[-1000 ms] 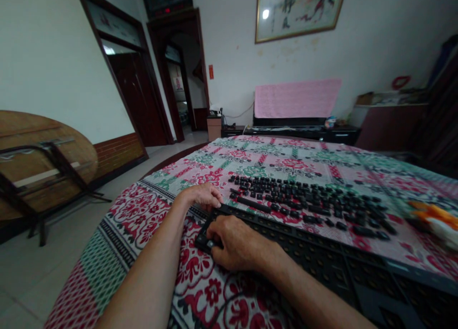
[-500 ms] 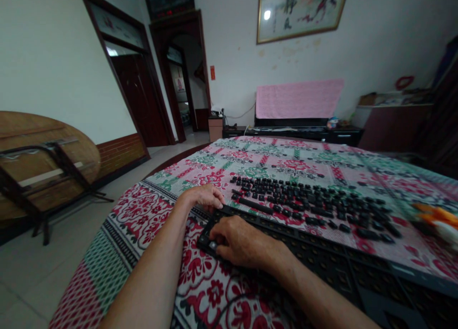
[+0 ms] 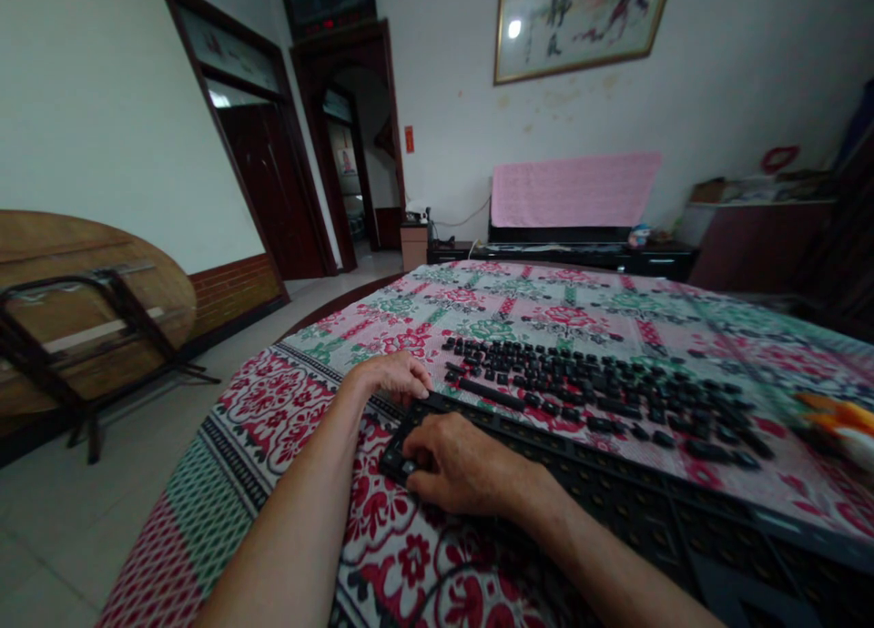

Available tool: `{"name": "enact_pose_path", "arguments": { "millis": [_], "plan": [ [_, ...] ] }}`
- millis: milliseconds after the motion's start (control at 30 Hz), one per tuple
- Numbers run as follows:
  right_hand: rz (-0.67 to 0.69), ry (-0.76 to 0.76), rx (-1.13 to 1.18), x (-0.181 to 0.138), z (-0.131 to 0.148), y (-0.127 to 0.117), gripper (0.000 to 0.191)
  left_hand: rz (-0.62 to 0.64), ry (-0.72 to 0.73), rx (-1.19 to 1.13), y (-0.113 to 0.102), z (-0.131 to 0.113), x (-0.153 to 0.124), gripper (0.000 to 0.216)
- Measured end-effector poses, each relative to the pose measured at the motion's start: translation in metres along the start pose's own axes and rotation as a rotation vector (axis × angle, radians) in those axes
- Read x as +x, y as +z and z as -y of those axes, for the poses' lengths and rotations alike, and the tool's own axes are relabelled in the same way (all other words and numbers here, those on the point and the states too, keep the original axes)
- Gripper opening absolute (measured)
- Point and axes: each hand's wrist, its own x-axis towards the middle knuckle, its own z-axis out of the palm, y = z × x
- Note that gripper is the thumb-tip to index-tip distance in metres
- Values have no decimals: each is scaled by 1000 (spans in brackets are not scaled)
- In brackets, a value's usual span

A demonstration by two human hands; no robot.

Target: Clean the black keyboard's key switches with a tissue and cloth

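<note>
A black keyboard frame [image 3: 614, 491] with its keys taken off lies on a table covered by a red, green and white flowered cloth [image 3: 287, 410]. My left hand [image 3: 392, 376] rests at the frame's far left corner, fingers curled down against its edge. My right hand [image 3: 454, 469] lies on the frame's left end, fingers bent and pressed onto a keycap [image 3: 408, 468] there. Beyond the frame, several loose black keycaps [image 3: 587, 391] are laid out in rows on the cloth.
An orange and white object [image 3: 837, 420] lies at the right edge of the table. A folded round wooden table [image 3: 75, 309] leans against the left wall. A dark low cabinet under a pink cloth [image 3: 574, 191] stands at the far wall, beside an open doorway [image 3: 355, 182].
Both hands stay at the keyboard frame's left end; my right fingers shift slightly on the keycap. The view has drifted a little.
</note>
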Motion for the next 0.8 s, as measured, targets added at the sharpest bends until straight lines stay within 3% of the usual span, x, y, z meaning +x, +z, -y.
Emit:
{"name": "enact_pose_path", "arguments": {
  "millis": [533,800],
  "plan": [
    [-27,4,35,0,2,-3,25,-4,1,4,0,-4,-3,23],
    [83,98,444,1,-12,-3,25,-8,11,0,1,-5,-3,21]
  ]
}}
